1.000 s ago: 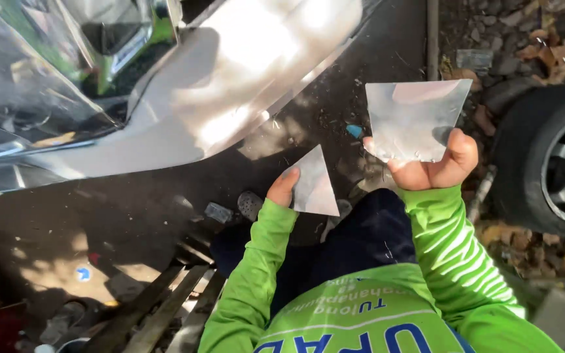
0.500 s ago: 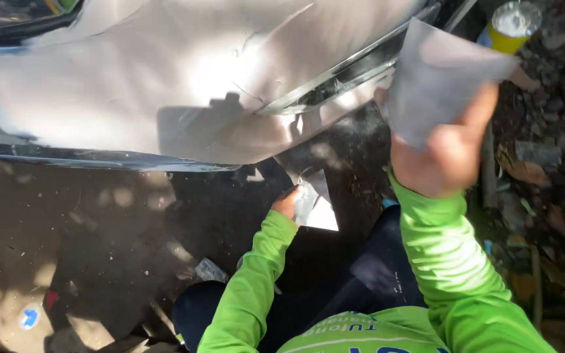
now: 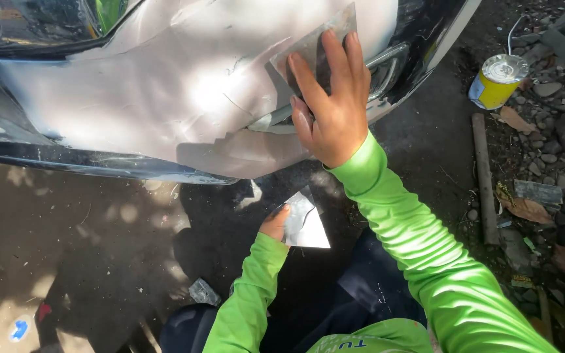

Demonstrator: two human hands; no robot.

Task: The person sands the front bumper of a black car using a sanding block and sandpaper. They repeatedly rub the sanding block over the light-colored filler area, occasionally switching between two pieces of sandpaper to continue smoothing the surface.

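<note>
My right hand [image 3: 332, 98] presses a flat grey sheet [image 3: 308, 46] against the pale, sanded patch of a car bumper [image 3: 165, 98], fingers spread over it. My left hand [image 3: 274, 223] hangs lower, near my knee, and holds a smaller triangular piece of grey sheet [image 3: 305, 222]. Both arms wear bright green sleeves. The bumper's dark lower edge [image 3: 99, 167] runs just above the ground.
A yellow tin can with a silver lid [image 3: 497, 80] stands on the dirt at the upper right. Stones, dry leaves and a wooden stick [image 3: 484, 176] lie along the right side. Small scraps [image 3: 203, 291] litter the dark ground by my knees.
My right hand has moved from holding the sheet up in the air to pressing it flat on the bumper. My left hand stays low with the triangular piece.
</note>
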